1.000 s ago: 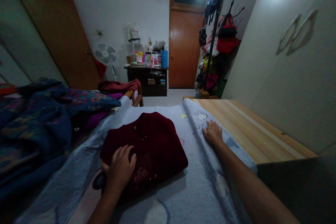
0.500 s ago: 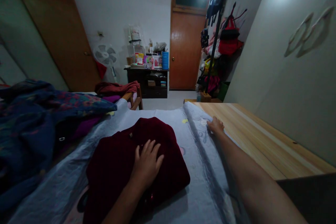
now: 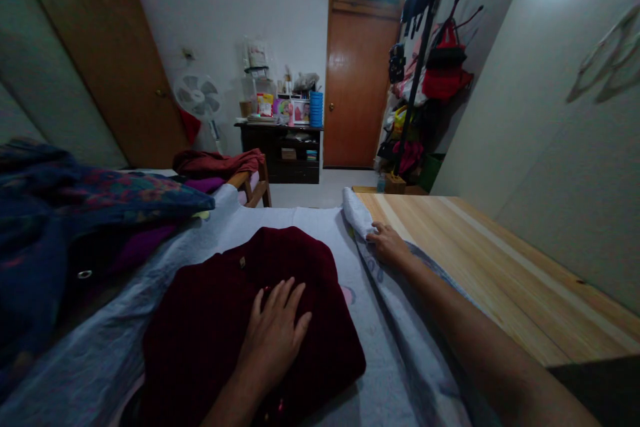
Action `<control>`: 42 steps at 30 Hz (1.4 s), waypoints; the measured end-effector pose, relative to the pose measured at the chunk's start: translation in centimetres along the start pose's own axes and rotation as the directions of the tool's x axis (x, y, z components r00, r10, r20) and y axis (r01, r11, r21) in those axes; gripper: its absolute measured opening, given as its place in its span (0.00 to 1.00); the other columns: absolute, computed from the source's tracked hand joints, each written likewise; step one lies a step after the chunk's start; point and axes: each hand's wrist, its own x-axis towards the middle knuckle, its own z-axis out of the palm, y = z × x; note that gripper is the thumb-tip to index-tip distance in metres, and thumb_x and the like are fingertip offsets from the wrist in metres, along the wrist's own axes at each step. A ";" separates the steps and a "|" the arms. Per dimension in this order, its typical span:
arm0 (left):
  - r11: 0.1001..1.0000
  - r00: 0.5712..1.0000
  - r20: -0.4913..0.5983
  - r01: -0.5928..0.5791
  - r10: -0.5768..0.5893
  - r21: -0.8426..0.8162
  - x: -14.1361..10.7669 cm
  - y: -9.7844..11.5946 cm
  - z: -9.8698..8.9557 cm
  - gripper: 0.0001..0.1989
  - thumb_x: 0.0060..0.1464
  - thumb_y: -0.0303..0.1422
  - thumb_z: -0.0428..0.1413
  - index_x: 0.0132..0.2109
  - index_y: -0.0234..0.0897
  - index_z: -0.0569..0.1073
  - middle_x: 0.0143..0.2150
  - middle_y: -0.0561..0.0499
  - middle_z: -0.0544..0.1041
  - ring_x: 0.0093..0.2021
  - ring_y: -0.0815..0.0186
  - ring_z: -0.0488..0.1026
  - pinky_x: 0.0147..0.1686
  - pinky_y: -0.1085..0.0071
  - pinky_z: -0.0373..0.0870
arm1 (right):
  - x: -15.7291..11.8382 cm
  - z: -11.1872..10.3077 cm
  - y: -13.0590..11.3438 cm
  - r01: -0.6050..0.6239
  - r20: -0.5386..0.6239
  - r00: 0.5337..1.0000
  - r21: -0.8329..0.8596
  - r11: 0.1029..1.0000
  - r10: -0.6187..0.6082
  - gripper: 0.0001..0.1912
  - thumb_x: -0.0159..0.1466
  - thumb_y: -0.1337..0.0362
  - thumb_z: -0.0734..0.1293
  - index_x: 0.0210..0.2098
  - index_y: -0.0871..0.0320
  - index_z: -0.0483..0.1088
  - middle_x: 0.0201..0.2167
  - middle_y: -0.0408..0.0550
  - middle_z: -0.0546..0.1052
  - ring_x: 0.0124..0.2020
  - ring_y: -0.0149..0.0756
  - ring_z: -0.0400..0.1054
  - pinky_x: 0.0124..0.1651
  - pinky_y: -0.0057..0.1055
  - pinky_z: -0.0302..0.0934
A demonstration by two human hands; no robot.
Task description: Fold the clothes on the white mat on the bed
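Note:
A dark red folded garment (image 3: 310, 280) lies on a light grey-blue sheet (image 3: 295, 217). My left hand (image 3: 274, 327) rests flat on top of the garment with its fingers spread. To the right, my right hand (image 3: 390, 243) has its fingers closed on the sheet's edge, which is folded over beside a pale wooden board (image 3: 450, 233). Its fingertips are partly hidden in the fabric.
Blue floral clothes (image 3: 135, 197) are heaped at the left. Beyond them, a red cloth (image 3: 220, 162) hangs over a wooden frame. A dark cabinet (image 3: 270, 153), a fan (image 3: 197, 97) and a brown door (image 3: 360, 87) stand at the back.
My right hand has moved left, drawing the sheet's edge inward and uncovering more of the wooden board. My left hand stays on the garment. The camera view has shifted slightly.

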 end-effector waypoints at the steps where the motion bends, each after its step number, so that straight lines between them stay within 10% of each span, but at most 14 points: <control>1: 1.000 1.000 -0.005 0.000 0.000 0.001 0.0 0.0 0.1 0.24 0.62 0.42 0.47 0.63 0.42 0.66 0.66 0.46 0.64 0.66 0.54 0.60 0.65 0.47 0.48 | 0.0 0.2 -0.1 -0.014 0.026 1.000 0.029 0.999 0.013 0.14 0.64 0.65 0.62 0.47 0.55 0.75 0.55 0.54 0.70 0.52 0.42 0.65 0.52 0.31 0.55; 6: 1.000 1.000 -0.001 0.003 -0.003 -0.001 0.0 0.0 0.1 0.24 0.62 0.41 0.47 0.63 0.42 0.66 0.66 0.46 0.64 0.65 0.54 0.60 0.65 0.46 0.48 | 1.7 0.4 0.9 -0.200 0.018 0.980 0.089 0.976 0.199 0.17 0.69 0.62 0.56 0.48 0.59 0.73 0.41 0.53 0.78 0.42 0.38 0.71 0.40 0.27 0.59; 16: 1.000 1.000 0.009 0.007 -0.007 -0.013 0.0 0.1 -0.3 0.24 0.62 0.42 0.47 0.62 0.43 0.66 0.66 0.47 0.64 0.65 0.54 0.60 0.65 0.47 0.49 | 2.3 -1.4 0.6 -0.134 -0.091 0.987 -0.009 0.991 0.133 0.18 0.65 0.69 0.60 0.52 0.52 0.72 0.55 0.47 0.73 0.53 0.39 0.62 0.53 0.28 0.56; 26: 0.999 1.000 0.011 0.024 -0.024 -0.032 -0.1 0.2 -0.4 0.24 0.62 0.42 0.47 0.62 0.43 0.67 0.66 0.46 0.64 0.66 0.54 0.59 0.66 0.48 0.47 | 0.3 -0.3 4.7 -0.647 -0.185 0.761 -0.140 0.750 0.622 0.26 0.67 0.60 0.57 0.64 0.58 0.58 0.70 0.63 0.47 0.64 0.60 0.48 0.58 0.55 0.47; 32: 0.999 0.999 0.034 0.033 -0.032 -0.043 -0.1 0.2 -0.7 0.24 0.61 0.41 0.48 0.62 0.43 0.66 0.66 0.46 0.64 0.65 0.54 0.60 0.65 0.47 0.48 | -0.5 2.5 2.7 -0.533 0.044 0.844 -0.041 0.845 0.534 0.28 0.68 0.47 0.52 0.62 0.53 0.60 0.66 0.59 0.56 0.63 0.54 0.54 0.59 0.56 0.49; 42: 0.997 0.999 0.008 0.034 -0.033 -0.063 -0.2 0.4 -0.8 0.24 0.62 0.41 0.47 0.63 0.41 0.66 0.66 0.45 0.65 0.65 0.55 0.60 0.66 0.48 0.48 | -1.7 1.7 3.8 -0.573 0.046 0.818 -0.022 0.819 0.574 0.25 0.69 0.52 0.52 0.58 0.58 0.64 0.63 0.59 0.62 0.63 0.51 0.53 0.60 0.54 0.50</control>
